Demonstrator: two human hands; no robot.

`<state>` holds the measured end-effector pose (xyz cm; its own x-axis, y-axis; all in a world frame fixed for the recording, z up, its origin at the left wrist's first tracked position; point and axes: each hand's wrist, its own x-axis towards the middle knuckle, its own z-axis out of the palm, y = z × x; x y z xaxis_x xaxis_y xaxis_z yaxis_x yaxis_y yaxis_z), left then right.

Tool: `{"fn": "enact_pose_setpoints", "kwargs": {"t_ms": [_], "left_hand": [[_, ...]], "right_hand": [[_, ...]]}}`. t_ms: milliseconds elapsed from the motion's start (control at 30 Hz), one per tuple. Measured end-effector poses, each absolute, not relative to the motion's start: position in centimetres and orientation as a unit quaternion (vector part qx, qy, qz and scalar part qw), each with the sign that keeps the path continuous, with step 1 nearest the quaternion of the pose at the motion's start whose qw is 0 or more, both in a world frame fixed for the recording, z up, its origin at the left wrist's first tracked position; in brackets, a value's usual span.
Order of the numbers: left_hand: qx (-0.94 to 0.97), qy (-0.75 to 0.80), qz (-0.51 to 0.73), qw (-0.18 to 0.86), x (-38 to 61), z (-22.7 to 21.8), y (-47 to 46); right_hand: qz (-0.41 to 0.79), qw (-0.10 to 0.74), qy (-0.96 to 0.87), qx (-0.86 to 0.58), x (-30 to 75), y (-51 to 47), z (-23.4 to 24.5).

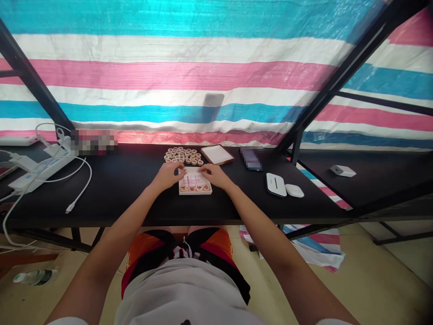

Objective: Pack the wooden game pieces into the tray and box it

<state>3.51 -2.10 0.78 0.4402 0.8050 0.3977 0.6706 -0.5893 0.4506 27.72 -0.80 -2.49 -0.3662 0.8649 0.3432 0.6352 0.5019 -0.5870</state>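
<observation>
A small white tray (195,191) with pink grid lines lies on the black table (135,189), and a row of round wooden chess pieces (194,187) fills its near edge. My left hand (168,174) rests at the tray's far left corner, fingers curled, with a piece seemingly at its fingertips. My right hand (214,174) sits at the far right corner, fingers bent down onto the tray. Behind them lies a heap of several more wooden pieces (183,155). A wooden-framed lid (217,154) lies just right of the heap.
A white power strip (40,169) with cables (79,192) sits at the left. A phone (252,158), a flat white device (276,184) and a white case (294,191) lie at the right. A second black table (389,180) holds a small white box (342,170). A striped tarp (189,72) hangs behind.
</observation>
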Motion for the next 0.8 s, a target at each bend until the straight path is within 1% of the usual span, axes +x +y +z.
{"fn": "enact_pose_setpoints", "kwargs": {"t_ms": [100, 200, 367, 500, 667, 800], "left_hand": [[0.793, 0.509, 0.314, 0.119, 1.6, 1.0, -1.3], [0.786, 0.534, 0.277, 0.139, 0.1, 0.8, -0.6], [0.811, 0.521, 0.218, 0.154, -0.2, 0.2, -0.2], [0.826, 0.501, 0.216, 0.142, 0.1, 0.0, 0.1], [0.843, 0.485, 0.178, 0.15, 0.6, 0.2, -0.3], [0.847, 0.475, 0.176, 0.16, 1.3, 0.7, -1.1]], "right_hand": [[0.183, 0.319, -0.807, -0.462, 27.8, -0.7, -2.5], [0.186, 0.319, -0.807, -0.461, 27.9, -0.7, -2.7], [0.187, 0.325, -0.804, -0.462, 27.9, -0.6, -2.7], [0.193, 0.321, -0.801, -0.467, 28.1, -0.5, -2.6], [0.206, 0.314, -0.796, -0.474, 28.4, -0.6, -2.4], [0.223, 0.311, -0.803, -0.457, 28.3, -0.8, -2.2]]}}
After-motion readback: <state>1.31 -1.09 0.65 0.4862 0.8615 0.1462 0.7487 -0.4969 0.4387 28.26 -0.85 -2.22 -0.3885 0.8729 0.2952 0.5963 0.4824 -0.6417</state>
